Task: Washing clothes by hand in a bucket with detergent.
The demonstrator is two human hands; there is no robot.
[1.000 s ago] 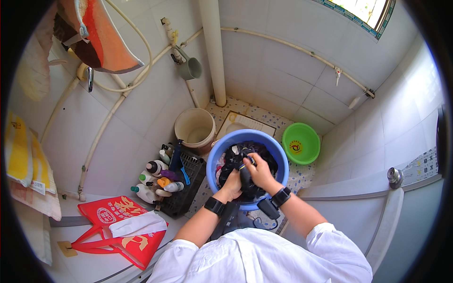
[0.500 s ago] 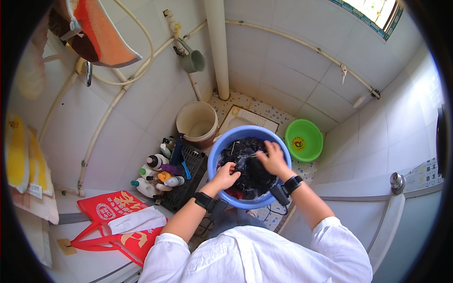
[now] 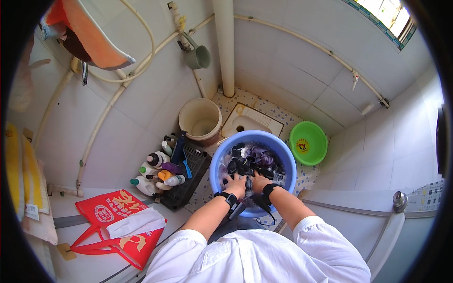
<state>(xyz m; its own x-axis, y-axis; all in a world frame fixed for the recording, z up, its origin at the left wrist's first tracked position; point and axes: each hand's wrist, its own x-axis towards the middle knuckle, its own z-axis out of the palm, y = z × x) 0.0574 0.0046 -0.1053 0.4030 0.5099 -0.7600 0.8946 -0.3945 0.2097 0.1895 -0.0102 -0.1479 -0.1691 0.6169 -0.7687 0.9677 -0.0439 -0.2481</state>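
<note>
Down goes the left hand (image 3: 236, 186), fingers spread on the dark wet clothes (image 3: 243, 165) in the blue basin (image 3: 291, 170)! Right beside it, the right hand (image 3: 259, 183) reaches into the same sudsy pile, fingers partly hidden, so no telling whether they grip. The green basin (image 3: 311, 134) stands near, on the right.

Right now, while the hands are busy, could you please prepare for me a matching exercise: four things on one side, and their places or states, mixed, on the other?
Things
1. Dark laundry
2. Green basin
3. Red bag
4. Grey dipper

Places or states
A. Partly covered by something white
B. Hanging by the wall
C. On the floor, at the right
D. Inside the blue basin

Pairs: 1-D, 2-C, 3-A, 4-B
</note>
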